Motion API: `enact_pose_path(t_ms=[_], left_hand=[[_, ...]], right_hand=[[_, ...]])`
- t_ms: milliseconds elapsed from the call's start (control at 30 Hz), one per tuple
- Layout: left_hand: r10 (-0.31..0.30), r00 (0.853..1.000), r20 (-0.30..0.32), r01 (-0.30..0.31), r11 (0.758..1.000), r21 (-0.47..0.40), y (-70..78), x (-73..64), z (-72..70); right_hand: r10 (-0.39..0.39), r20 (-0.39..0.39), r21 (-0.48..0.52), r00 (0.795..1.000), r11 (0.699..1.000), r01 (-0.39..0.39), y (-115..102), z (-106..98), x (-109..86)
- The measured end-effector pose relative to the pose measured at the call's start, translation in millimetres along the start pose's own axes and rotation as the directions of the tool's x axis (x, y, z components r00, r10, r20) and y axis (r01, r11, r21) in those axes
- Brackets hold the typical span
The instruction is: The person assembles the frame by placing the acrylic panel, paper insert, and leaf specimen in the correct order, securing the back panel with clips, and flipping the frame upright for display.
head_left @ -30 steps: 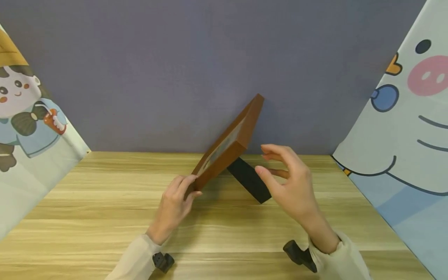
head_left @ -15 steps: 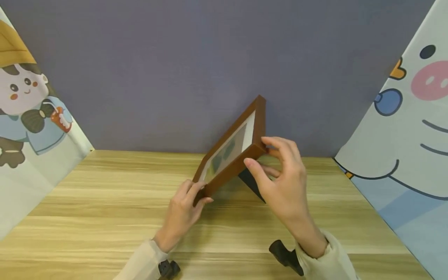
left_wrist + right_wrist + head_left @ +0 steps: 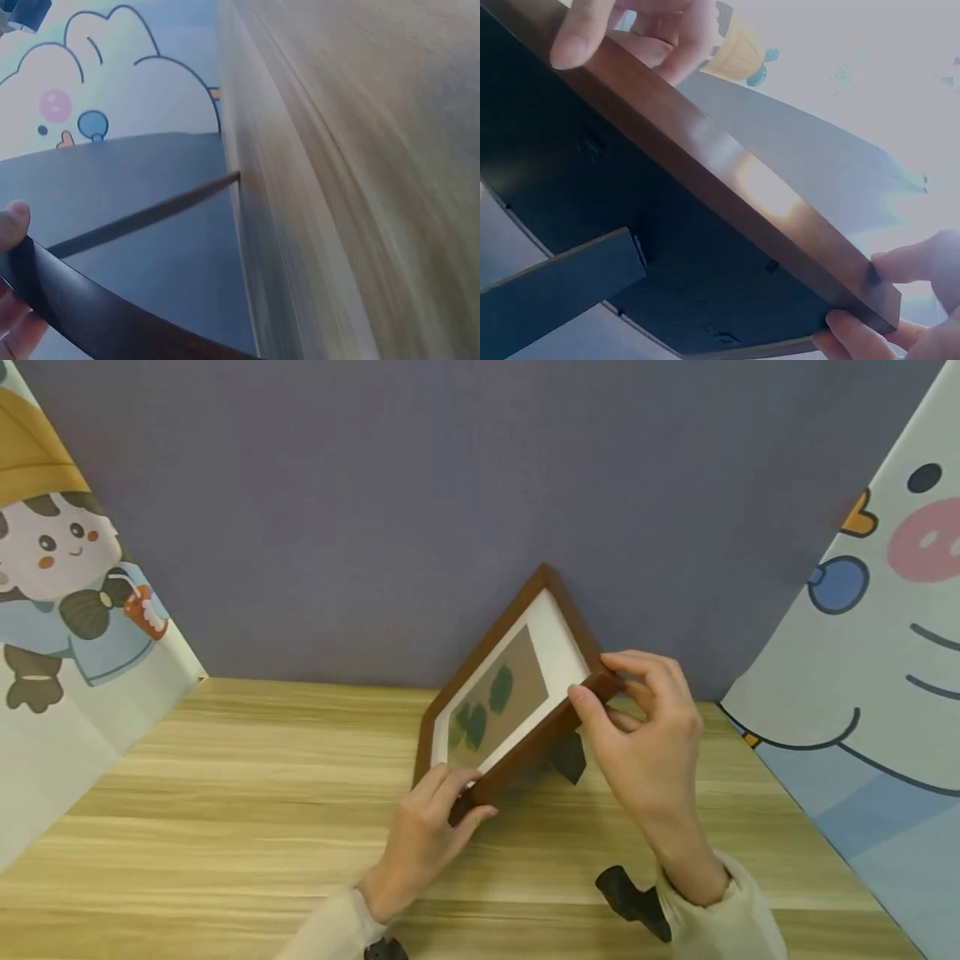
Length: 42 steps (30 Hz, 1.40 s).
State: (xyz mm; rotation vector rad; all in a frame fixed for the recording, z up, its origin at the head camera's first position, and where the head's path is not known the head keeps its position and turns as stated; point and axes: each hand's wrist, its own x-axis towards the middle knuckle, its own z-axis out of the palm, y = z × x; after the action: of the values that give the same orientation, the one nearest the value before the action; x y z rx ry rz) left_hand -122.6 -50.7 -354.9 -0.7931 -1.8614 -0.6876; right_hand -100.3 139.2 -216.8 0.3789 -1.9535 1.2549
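A brown picture frame (image 3: 528, 747) leans with its face turned up, showing a white mat and a picture of green leaves. My left hand (image 3: 426, 831) grips its lower left corner, fingers over the face and thumb at the bottom edge. At the near right corner, my right hand (image 3: 652, 735) pinches the frame between thumb and fingers. The right wrist view shows the dark backing (image 3: 682, 240) with a support leg (image 3: 570, 289) folded out from it. Seen from the left wrist, the frame's edge (image 3: 112, 311) crosses the lower left.
Below lies a wood-grain tabletop (image 3: 247, 802), backed by a grey-purple panel (image 3: 322, 527). Side panels carry a cartoon child (image 3: 67, 560) on the left and a cartoon pig (image 3: 900, 635) on the right. A black wrist camera (image 3: 630, 902) sits by the right sleeve.
The right hand, apart from the picture frame a second ago, now pinches its corner. The frame has turned so its face shows more, and the left hand has shifted right with it.
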Motion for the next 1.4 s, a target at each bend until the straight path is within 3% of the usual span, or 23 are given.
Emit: enact_pose_path(t_ms=[200,467,567,667,733,800,900,967,1133,1200,1267,1400], left_hand=[[0.016,0.999,0.029,-0.012,0.991,-0.133,12.0,2.5,5.6],[0.016,0.987,0.158,0.033,0.952,-0.303,21.8,12.4,-1.7],[-0.03,0.991,0.13,0.074,0.936,-0.344,13.7,21.8,-6.1],[-0.168,0.982,0.08,0.186,0.913,-0.362,-2.7,33.4,-9.7],[-0.309,0.947,0.083,0.317,0.873,-0.37,-15.4,39.5,-11.8],[-0.446,0.888,0.111,0.454,0.812,-0.367,-27.9,44.5,-14.3],[-0.574,0.805,0.148,0.588,0.74,-0.327,-46.4,48.6,-15.5],[-0.61,0.775,0.166,0.63,0.72,-0.29,-57.9,49.8,-13.7],[-0.636,0.737,0.229,0.675,0.706,-0.213,-83.5,50.3,-2.1],[-0.642,0.711,0.288,0.699,0.689,-0.191,-92.7,51.3,3.0],[-0.649,0.666,0.368,0.735,0.656,-0.172,-100.7,52.7,7.3],[-0.645,0.55,0.53,0.802,0.585,-0.119,-111.7,54.4,13.4]], right_hand=[[0.028,-0.051,-0.012,0.998,1.0,-0.029,8.2,-10.7,6.0],[0.029,-0.095,0.03,0.995,0.999,-0.026,22.3,-23.7,14.0],[0.041,-0.077,0.047,0.996,0.998,-0.038,26.6,-28.7,18.4],[0.074,-0.063,0.072,0.995,0.995,-0.07,31.3,-33.9,23.8],[0.106,-0.049,0.138,0.993,0.986,-0.098,34.5,-36.9,27.1],[0.126,-0.031,0.216,0.992,0.969,-0.117,38.0,-39.3,30.1],[0.132,0.007,0.325,0.991,0.937,-0.127,43.6,-41.6,33.8],[0.125,0.031,0.365,0.992,0.922,-0.128,47.0,-43.0,36.3],[0.123,0.068,0.406,0.99,0.903,-0.14,53.3,-46.8,41.8],[0.121,0.077,0.405,0.99,0.903,-0.142,55.5,-48.2,43.8],[0.115,0.088,0.401,0.989,0.905,-0.141,57.9,-49.4,45.8],[0.091,0.112,0.403,0.99,0.906,-0.129,63.9,-51.3,50.9]])
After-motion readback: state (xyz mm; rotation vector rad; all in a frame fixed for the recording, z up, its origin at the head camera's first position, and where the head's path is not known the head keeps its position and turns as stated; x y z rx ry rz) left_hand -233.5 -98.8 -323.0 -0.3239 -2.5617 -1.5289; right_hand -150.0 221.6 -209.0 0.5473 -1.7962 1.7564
